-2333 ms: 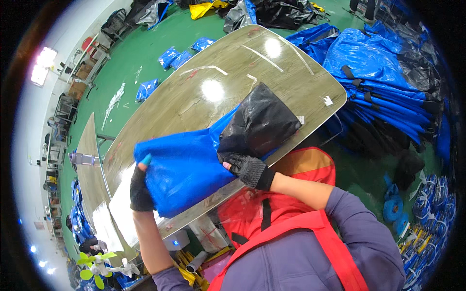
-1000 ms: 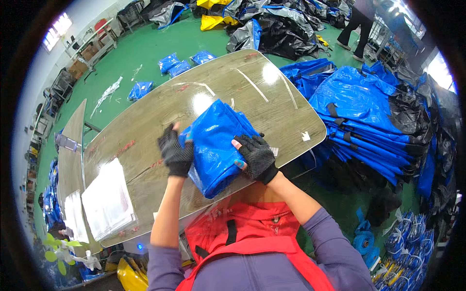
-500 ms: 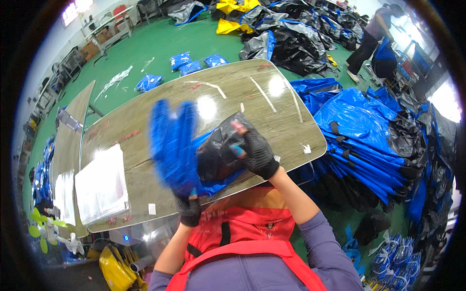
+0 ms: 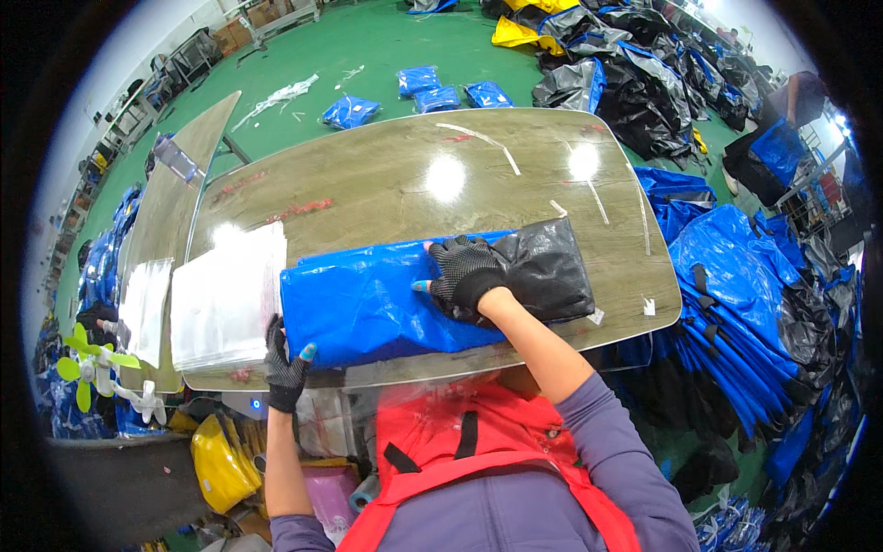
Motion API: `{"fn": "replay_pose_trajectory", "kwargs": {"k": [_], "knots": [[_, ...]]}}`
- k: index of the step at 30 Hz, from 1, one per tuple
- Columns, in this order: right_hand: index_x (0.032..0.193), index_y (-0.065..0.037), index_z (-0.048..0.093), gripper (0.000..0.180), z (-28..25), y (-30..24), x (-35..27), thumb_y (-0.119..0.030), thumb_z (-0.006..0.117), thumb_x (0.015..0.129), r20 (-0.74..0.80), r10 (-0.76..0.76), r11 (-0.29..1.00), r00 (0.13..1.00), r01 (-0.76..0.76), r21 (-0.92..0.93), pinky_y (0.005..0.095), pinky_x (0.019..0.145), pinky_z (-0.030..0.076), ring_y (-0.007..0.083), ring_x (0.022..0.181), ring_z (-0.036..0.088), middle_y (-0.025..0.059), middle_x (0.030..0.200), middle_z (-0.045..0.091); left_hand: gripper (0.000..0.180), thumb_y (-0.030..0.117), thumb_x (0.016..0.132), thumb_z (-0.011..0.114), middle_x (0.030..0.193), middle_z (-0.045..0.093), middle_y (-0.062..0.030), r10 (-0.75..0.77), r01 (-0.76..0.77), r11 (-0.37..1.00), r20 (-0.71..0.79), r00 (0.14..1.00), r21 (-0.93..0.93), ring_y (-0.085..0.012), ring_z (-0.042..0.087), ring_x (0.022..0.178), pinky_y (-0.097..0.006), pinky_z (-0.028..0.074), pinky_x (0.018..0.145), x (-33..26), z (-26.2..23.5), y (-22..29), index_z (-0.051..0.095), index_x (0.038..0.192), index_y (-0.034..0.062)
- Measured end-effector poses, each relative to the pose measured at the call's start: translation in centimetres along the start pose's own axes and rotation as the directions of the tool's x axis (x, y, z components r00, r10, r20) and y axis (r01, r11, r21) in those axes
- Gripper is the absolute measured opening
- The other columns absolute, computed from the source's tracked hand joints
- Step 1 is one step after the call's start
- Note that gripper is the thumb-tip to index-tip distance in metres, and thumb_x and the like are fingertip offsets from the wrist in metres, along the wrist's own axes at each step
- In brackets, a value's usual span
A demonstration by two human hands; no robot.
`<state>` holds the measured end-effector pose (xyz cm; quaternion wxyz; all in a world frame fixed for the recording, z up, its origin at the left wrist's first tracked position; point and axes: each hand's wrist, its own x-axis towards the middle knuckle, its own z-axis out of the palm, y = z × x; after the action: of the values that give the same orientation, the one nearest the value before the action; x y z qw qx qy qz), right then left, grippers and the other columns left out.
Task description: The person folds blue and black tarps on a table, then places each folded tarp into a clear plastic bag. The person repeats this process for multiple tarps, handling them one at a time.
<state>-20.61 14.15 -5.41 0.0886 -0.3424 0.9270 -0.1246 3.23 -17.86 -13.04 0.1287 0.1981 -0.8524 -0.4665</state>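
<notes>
On the table (image 4: 386, 184), gloved hands press a blue-and-black folded cover (image 4: 405, 299) flat.

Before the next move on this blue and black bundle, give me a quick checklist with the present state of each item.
1. Folded blue and black plastic-fabric bundle lies flat on the glossy wooden table: ok.
2. Right hand presses flat where blue meets black: ok.
3. Left hand has a grip on the bundle's near left corner: ok.
4. Bundle fully on the table: not ok, its near edge reaches the table's rim.
5. Stack of clear plastic bags within reach, left of the bundle: ok.
6. Fold layers aligned underneath: cannot tell.
</notes>
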Motion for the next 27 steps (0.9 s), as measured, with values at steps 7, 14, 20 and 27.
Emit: {"fn": "replay_pose_trajectory", "kwargs": {"k": [7, 14, 20, 27], "knots": [[0.117, -0.019, 0.060, 0.046, 2.2, 0.5, 3.3, -0.047, 0.065, 0.081, -0.093, 0.065, 0.997, 0.994, -0.068, -0.038, 0.0494, 0.099, 0.037, 0.0297, 0.116, 0.053, 0.0115, 0.116, 0.061, 0.060, 0.032, 0.089, 0.068, 0.123, 0.057, -0.0191, 0.068, -0.040, 0.996, -0.372, 0.926, 0.081, -0.0257, 0.056, 0.110, -0.037, 0.045, 0.094, 0.0, 4.2, -0.5, 0.046, 0.133, -0.0026], [0.109, -0.014, 0.064, 0.030, 1.9, 2.3, 5.4, -0.026, 0.060, 0.081, -0.228, 0.074, 0.987, 0.971, -0.104, -0.121, 0.0485, 0.082, 0.046, 0.0309, 0.100, 0.061, 0.0113, 0.106, 0.066, 0.043, 0.030, 0.094, 0.057, 0.108, 0.064, -0.0256, -0.145, 0.223, 0.926, -0.260, 0.955, 0.305, -0.0377, 0.065, 0.094, -0.041, 0.051, 0.082, 2.7, 4.3, 3.9, 0.049, 0.131, 0.0094], [0.144, -0.024, 0.038, 0.071, 2.6, -2.4, 2.1, -0.060, 0.053, 0.084, 0.120, -0.456, 0.882, 0.882, 0.466, -0.072, 0.0707, 0.106, 0.015, 0.0377, 0.142, 0.024, 0.0103, 0.153, 0.031, 0.052, 0.020, 0.089, 0.056, 0.123, 0.060, -0.0194, 0.038, -0.008, 0.931, -0.076, 0.996, 0.366, -0.0416, 0.061, 0.106, -0.045, 0.050, 0.086, 3.7, 3.1, 6.5, 0.046, 0.140, 0.0245], [0.143, -0.021, 0.041, 0.073, 5.5, -3.2, 2.2, -0.060, 0.054, 0.083, 0.003, -0.250, 0.963, 0.968, 0.249, -0.100, 0.0730, 0.106, 0.008, 0.0371, 0.143, 0.021, 0.0058, 0.153, 0.032, 0.054, 0.033, 0.088, 0.056, 0.140, 0.045, -0.0229, 0.511, -0.284, 0.448, 0.018, 0.860, 0.848, -0.0403, 0.037, 0.133, -0.058, 0.021, 0.111, 6.3, 3.8, 9.1, 0.049, 0.139, 0.0175]]}}
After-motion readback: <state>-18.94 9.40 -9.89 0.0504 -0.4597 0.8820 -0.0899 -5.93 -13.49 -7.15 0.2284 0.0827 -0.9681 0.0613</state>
